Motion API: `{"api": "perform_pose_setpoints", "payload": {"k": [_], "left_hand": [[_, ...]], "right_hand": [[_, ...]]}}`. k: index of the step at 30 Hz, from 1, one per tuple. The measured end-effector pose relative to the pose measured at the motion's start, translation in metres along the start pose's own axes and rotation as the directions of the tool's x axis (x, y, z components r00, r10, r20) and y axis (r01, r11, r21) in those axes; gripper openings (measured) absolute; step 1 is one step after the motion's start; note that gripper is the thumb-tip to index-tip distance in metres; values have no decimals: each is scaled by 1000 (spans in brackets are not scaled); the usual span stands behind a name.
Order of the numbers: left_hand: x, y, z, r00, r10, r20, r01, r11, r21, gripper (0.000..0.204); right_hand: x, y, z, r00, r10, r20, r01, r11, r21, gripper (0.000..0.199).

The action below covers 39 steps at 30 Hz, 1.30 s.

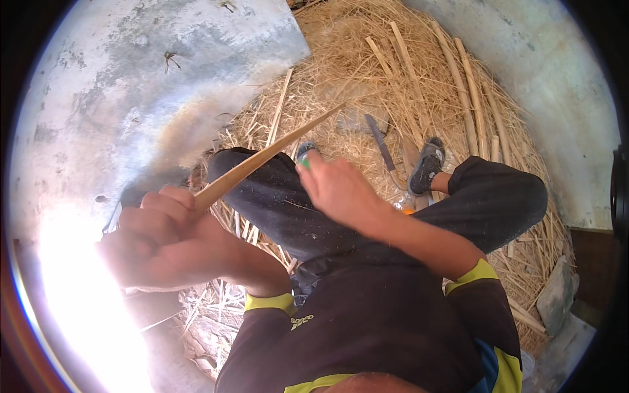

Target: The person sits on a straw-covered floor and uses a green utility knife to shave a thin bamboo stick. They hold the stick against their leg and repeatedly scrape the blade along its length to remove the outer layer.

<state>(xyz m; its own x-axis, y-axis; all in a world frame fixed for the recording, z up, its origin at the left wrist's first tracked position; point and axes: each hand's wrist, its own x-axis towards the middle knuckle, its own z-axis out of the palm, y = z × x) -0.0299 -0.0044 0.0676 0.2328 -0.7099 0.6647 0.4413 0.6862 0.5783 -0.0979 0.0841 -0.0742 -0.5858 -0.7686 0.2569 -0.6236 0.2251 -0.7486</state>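
A long, tapering bamboo strip (pixel 268 154) slants up and to the right from my left hand (pixel 167 239), whose fingers are wrapped round its thick near end. The thin far end hangs over the straw-covered ground. My right hand (pixel 344 196) is closed beside the strip, in front of my bent legs. A small green thing (pixel 304 165) pokes out from its fingers; most of it is hidden, so its kind cannot be told. I cannot see any blade on it.
Shavings and straw (pixel 347 59) cover the ground. A long dark-bladed knife (pixel 380 141) lies between my feet, near my shoe (pixel 429 164). Several poles (pixel 462 92) lie at the far right. Pale walls (pixel 151 72) stand on both sides; a grey stone (pixel 557 295) sits right.
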Motion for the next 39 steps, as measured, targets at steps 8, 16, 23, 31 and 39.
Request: {"api": "perform_pose_setpoints", "payload": {"k": [8,16,23,31,39], "left_hand": [[-3,-2,-14,992,41,124,-37,999,-28,39],[6,-7,-29,828,108,550,214,846,-488,37],[1,-10,-24,945,39,325,48,965,-257,35],[6,-14,-36,862,108,495,183,844,-503,34],[21,-21,-46,835,36,548,272,840,-469,35]], "right_hand": [[0,-26,-13,1000,-14,12,13,998,64,25],[-7,-46,-34,994,-23,106,31,997,-76,24],[-12,-51,-25,996,-44,74,41,999,31,24],[-1,-32,-14,998,-42,37,40,998,55,21],[-4,-46,-15,991,-79,106,84,995,-44,23]]}}
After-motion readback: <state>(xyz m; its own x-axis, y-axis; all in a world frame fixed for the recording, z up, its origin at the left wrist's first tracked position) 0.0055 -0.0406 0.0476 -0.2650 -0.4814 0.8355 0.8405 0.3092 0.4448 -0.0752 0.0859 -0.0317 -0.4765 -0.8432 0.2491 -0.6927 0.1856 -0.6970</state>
